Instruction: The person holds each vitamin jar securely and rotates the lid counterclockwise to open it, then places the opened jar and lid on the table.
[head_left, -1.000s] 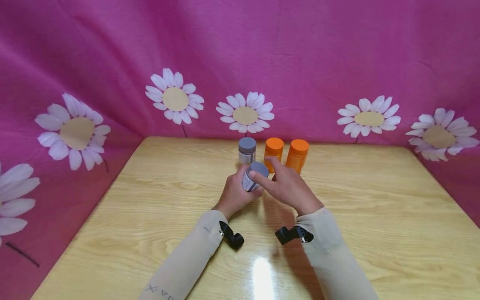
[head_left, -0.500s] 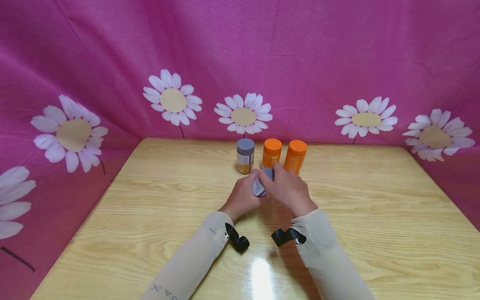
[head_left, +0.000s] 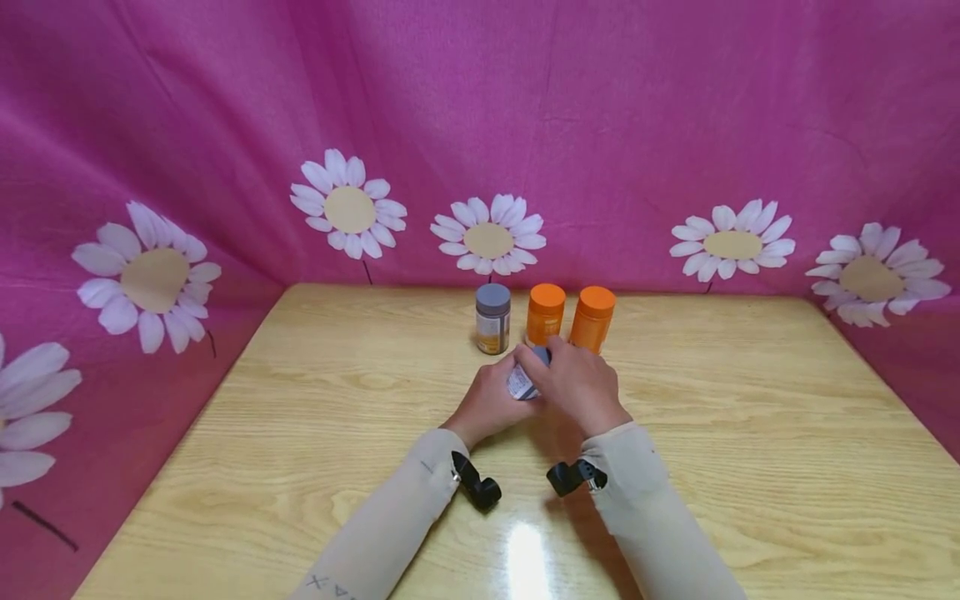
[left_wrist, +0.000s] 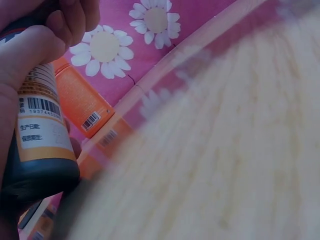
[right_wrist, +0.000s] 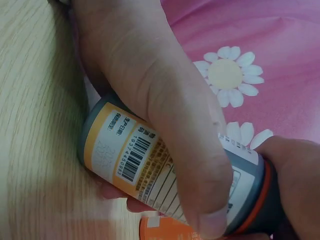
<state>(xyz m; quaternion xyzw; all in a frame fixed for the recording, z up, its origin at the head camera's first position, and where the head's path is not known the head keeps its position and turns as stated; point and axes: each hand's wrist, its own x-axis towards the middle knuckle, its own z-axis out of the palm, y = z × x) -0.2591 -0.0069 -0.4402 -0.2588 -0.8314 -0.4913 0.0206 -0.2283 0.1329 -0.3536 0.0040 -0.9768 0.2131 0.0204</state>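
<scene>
A supplement bottle (head_left: pixel 521 385) with a grey lid and a white label is tilted between both hands over the table. My left hand (head_left: pixel 487 403) grips its body, the thumb lying across the label. The right hand (head_left: pixel 582 385) has its fingers curled round the lid (right_wrist: pixel 267 205), covering most of it. In the right wrist view the bottle's barcode label (right_wrist: pixel 134 155) shows, along with an orange-red ring just under the lid. From the left wrist, the dark base (left_wrist: pixel 42 175) of the bottle is visible, its lid end hidden by fingers (left_wrist: pixel 75 22).
Behind the hands stand a grey-lidded bottle (head_left: pixel 492 321) and two orange bottles (head_left: pixel 545 312) side by side, all upright. The wooden table (head_left: pixel 315 400) meets a pink cloth (head_left: pixel 600 125) with daisies along its back edge.
The right hand's fingers, earlier spread beside the lid, have curled round it. Both hands and the bottle shifted slightly right and nearer, and the bottle leans further right. Little differs over the last half second.
</scene>
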